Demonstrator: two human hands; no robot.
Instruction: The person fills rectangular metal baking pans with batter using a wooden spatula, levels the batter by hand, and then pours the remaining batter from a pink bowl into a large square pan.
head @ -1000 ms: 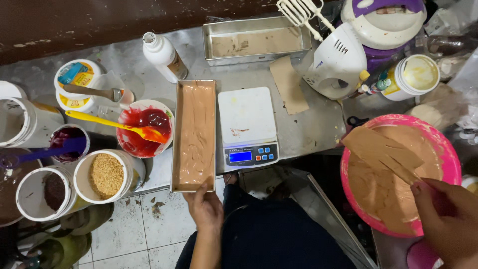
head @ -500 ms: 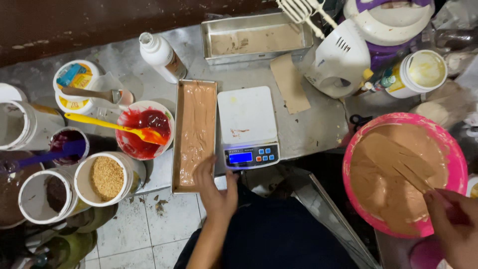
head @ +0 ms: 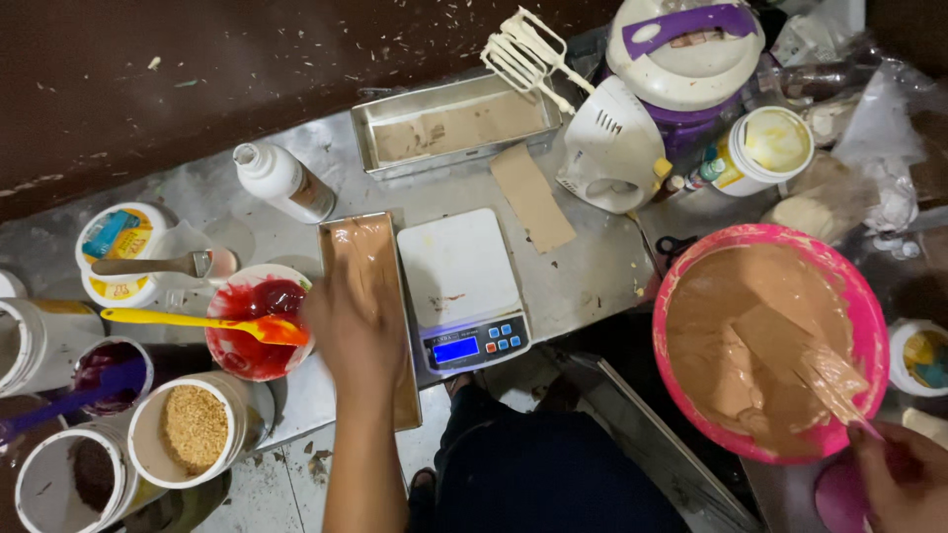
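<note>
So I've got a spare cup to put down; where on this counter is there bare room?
Bare metal shows between the empty loaf pan, the white bottle and the filled pan under the left hand, and right of the scale around the paper strip. The left edge is crowded with tubs; the pink bowl fills the right.

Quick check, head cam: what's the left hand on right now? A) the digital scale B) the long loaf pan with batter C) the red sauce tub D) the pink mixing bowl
B: the left hand lies spread over the long loaf pan beside the digital scale, while the right hand holds a spatula in the pink mixing bowl.
</note>
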